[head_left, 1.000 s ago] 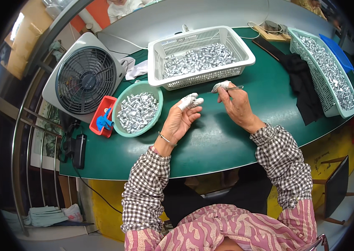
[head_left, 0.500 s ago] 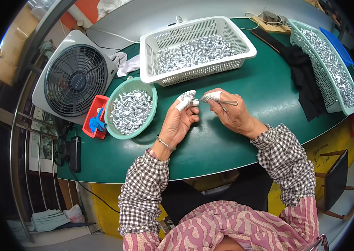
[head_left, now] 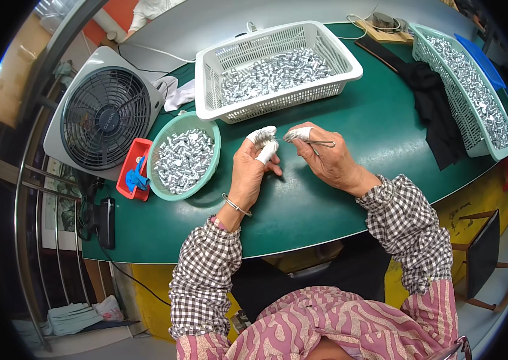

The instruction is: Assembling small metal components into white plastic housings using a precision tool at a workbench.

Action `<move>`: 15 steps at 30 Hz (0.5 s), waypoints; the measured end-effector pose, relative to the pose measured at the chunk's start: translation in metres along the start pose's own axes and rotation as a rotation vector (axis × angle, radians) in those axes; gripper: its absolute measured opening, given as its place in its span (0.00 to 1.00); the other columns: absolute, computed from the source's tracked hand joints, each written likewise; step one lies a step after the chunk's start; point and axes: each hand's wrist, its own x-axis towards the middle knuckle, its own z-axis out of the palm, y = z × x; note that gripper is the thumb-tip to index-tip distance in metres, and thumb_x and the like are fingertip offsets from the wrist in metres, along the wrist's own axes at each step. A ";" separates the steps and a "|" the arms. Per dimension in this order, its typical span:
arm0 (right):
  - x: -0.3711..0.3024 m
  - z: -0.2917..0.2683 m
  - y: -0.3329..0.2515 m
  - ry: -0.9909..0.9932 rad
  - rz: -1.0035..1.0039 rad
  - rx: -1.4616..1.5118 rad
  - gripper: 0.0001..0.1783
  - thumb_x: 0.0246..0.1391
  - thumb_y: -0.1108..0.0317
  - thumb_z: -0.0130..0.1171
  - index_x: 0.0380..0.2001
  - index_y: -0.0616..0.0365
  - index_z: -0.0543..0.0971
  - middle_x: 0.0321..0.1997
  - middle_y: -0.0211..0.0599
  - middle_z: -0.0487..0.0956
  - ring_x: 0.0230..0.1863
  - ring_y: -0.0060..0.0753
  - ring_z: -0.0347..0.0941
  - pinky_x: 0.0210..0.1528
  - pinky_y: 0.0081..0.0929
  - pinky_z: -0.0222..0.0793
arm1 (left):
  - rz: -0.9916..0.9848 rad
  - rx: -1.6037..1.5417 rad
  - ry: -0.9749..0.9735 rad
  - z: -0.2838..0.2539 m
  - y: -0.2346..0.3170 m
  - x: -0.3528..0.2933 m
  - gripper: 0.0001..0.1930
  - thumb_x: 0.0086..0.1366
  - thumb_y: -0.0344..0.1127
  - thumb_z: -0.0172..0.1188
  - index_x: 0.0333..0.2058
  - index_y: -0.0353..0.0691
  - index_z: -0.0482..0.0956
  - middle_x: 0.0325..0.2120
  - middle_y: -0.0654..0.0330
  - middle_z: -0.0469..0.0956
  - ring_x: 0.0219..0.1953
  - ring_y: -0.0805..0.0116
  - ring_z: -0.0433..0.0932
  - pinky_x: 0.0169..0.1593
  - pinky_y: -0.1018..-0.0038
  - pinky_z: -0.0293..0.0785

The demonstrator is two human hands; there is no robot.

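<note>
Over the middle of the green table, my left hand [head_left: 250, 168] is closed, white coverings on its fingertips, pinching a small silvery metal part [head_left: 274, 138] mostly hidden by the fingers. Just to the right, my right hand [head_left: 333, 161] grips slim metal tweezers [head_left: 325, 144]; their bent end sticks out to the right past the knuckles. White coverings also wrap the right fingertips, which face the left ones across a small gap. The tips of the tweezers are hidden by the fingers. A round green basket [head_left: 213, 169] of similar metal parts stands left of my left hand.
Beyond my hands stands a white basket [head_left: 278, 102] of metal parts. Another pale green basket [head_left: 477, 143] of them is at the far right, beside black cloth [head_left: 431, 102]. At the left are a red tray [head_left: 125, 189] holding something blue and a fan [head_left: 107, 117].
My left thumb has straightened up toward the fingertips, and the metal part is now more covered. Both hands stay close together. The whole view has shifted slightly.
</note>
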 end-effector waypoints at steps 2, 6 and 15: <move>0.000 0.000 0.001 -0.013 0.001 0.005 0.06 0.49 0.80 0.52 0.33 0.66 0.72 0.31 0.41 0.74 0.21 0.28 0.71 0.21 0.22 0.66 | 0.044 0.088 0.014 0.000 -0.001 0.000 0.14 0.59 0.27 0.53 0.44 0.34 0.69 0.31 0.63 0.71 0.26 0.78 0.70 0.23 0.83 0.72; 0.000 0.001 0.002 -0.018 -0.026 -0.039 0.07 0.48 0.81 0.53 0.33 0.66 0.72 0.31 0.42 0.74 0.22 0.31 0.71 0.22 0.23 0.66 | 0.072 0.138 0.011 -0.001 -0.002 -0.002 0.13 0.59 0.27 0.54 0.44 0.34 0.70 0.31 0.63 0.71 0.25 0.79 0.70 0.22 0.83 0.71; -0.002 -0.001 0.001 -0.035 -0.005 -0.046 0.06 0.48 0.79 0.54 0.32 0.64 0.71 0.29 0.41 0.73 0.22 0.37 0.71 0.21 0.27 0.65 | 0.073 0.153 0.001 0.002 -0.003 -0.003 0.13 0.58 0.27 0.54 0.43 0.32 0.70 0.31 0.62 0.72 0.24 0.79 0.70 0.22 0.84 0.70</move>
